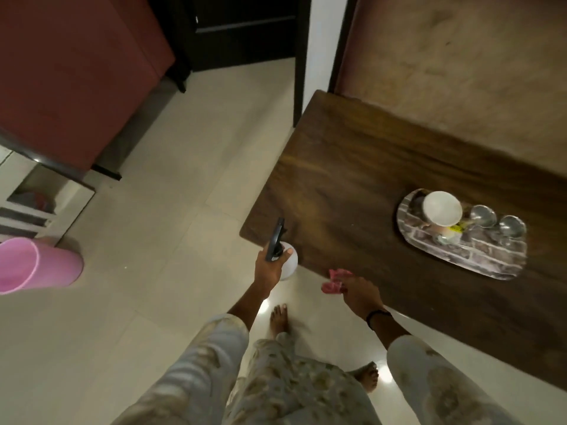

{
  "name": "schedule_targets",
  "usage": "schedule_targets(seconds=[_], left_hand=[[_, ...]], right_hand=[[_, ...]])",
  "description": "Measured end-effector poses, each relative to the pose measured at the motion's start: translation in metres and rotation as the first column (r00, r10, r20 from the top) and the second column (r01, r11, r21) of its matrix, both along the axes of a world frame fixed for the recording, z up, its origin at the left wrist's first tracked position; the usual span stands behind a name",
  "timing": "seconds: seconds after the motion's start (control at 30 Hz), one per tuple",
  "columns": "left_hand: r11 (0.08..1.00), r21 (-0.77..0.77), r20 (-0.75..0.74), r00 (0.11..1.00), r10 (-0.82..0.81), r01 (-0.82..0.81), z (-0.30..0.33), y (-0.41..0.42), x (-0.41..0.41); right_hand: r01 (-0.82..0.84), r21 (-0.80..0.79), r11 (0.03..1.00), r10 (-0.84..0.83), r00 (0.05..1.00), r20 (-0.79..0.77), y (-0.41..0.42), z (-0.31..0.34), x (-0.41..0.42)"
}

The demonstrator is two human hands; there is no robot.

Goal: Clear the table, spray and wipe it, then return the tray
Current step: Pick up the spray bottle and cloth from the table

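My left hand [271,266] grips a white spray bottle [290,260] by its black trigger head, just off the near left corner of the dark wooden table [346,179]. A crumpled pink cloth [334,282] is held in my right hand [360,292] at the table's front edge. On the table's right part lies an oval brick-patterned tray [491,262]. It carries a white cup [441,210] and two small steel bowls [483,216], [512,227].
A pink bucket [36,265] lies on its side on the pale tiled floor at the left. A red sofa [70,78] stands at the back left, with a white shelf unit [40,197] below it. The wall runs behind the table. My bare feet stand on the floor.
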State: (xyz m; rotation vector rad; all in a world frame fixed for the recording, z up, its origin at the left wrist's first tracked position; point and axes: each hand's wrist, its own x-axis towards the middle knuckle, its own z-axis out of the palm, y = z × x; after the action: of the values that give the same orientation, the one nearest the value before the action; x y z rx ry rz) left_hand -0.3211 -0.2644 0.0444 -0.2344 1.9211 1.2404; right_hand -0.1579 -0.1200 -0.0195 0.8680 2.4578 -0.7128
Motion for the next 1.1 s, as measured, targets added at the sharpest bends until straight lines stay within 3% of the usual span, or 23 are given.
schedule_targets(seconds=[0.07, 0.13, 0.2, 0.37, 0.53, 0.83, 1.1], left_hand=[[0.998, 0.003, -0.054, 0.997, -0.058, 0.058, 0.021, 0.015, 0.026], [0.995, 0.001, -0.083, 0.992, -0.098, 0.099, 0.040, 0.032, 0.052], [0.993, 0.010, -0.086, 0.989, -0.119, 0.121, 0.060, 0.053, 0.084], [0.976, 0.046, -0.102, 0.973, -0.206, 0.211, 0.101, 0.115, 0.168], [0.942, 0.077, -0.155, 0.938, -0.311, 0.325, 0.124, 0.175, 0.247], [0.782, 0.131, -0.182, 0.790, -0.586, 0.610, 0.132, 0.296, 0.354], [0.617, 0.169, -0.243, 0.639, -0.730, 0.769, 0.132, 0.416, 0.426]], right_hand=[[0.378, -0.203, 0.904, -0.378, 0.925, 0.037, 0.025, 0.021, 0.023], [0.633, -0.492, 0.598, -0.710, 0.703, 0.040, 0.046, 0.044, 0.048], [0.663, -0.663, 0.348, -0.839, 0.536, 0.096, 0.063, 0.070, 0.081], [0.560, -0.821, 0.111, -0.901, 0.406, 0.156, 0.102, 0.113, 0.168], [0.435, -0.900, -0.039, -0.937, 0.297, 0.184, 0.138, 0.142, 0.265], [0.270, -0.950, -0.160, -0.987, -0.049, 0.152, 0.208, 0.159, 0.401], [0.449, -0.891, -0.068, -0.991, -0.131, 0.010, 0.284, 0.160, 0.473]])
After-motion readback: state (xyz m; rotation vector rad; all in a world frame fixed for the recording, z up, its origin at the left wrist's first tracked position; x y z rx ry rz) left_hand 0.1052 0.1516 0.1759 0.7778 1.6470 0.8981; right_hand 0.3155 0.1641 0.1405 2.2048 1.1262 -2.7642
